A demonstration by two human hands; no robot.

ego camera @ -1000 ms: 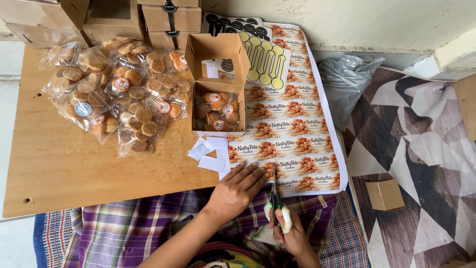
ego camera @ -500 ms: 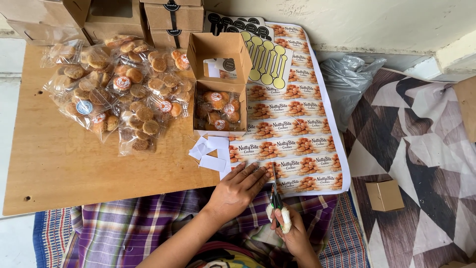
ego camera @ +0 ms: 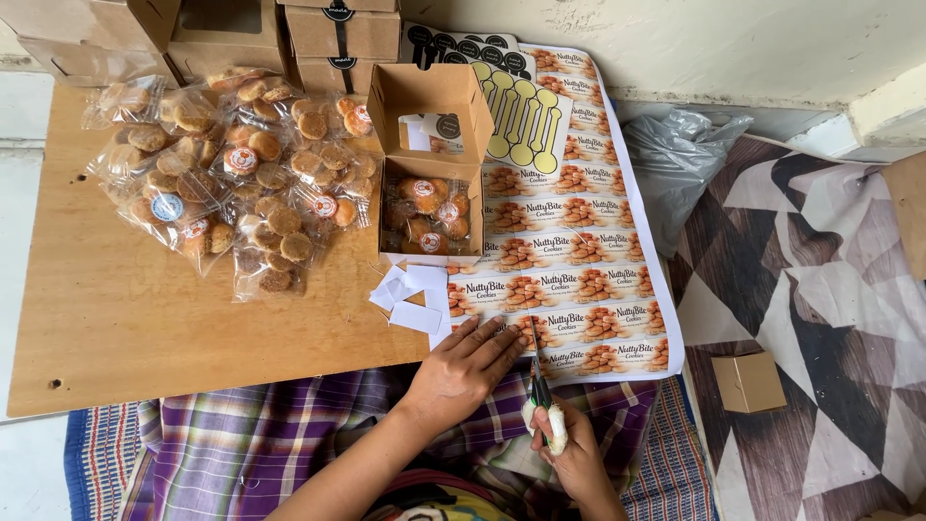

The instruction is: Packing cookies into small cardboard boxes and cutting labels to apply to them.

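Printed paper, a glossy sheet of cookie labels [ego camera: 579,260], lies over the right end of the wooden table [ego camera: 125,318], and the left hand [ego camera: 463,371] rests flat and open on its near edge. The right hand [ego camera: 569,449] is closed around the handles of the scissors [ego camera: 538,386], whose blades point up into the sheet just beside the left fingers. Small white paper offcuts [ego camera: 410,294] lie near the open cardboard box [ego camera: 429,164] filled with wrapped cookies, next to a pile of cookie packets [ego camera: 231,174].

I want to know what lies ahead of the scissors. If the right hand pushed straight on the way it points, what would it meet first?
The right hand aims the scissors up along the printed label sheet. The blades already sit at its near edge, so the sheet comes first, probably; the left hand lies just beside that line.
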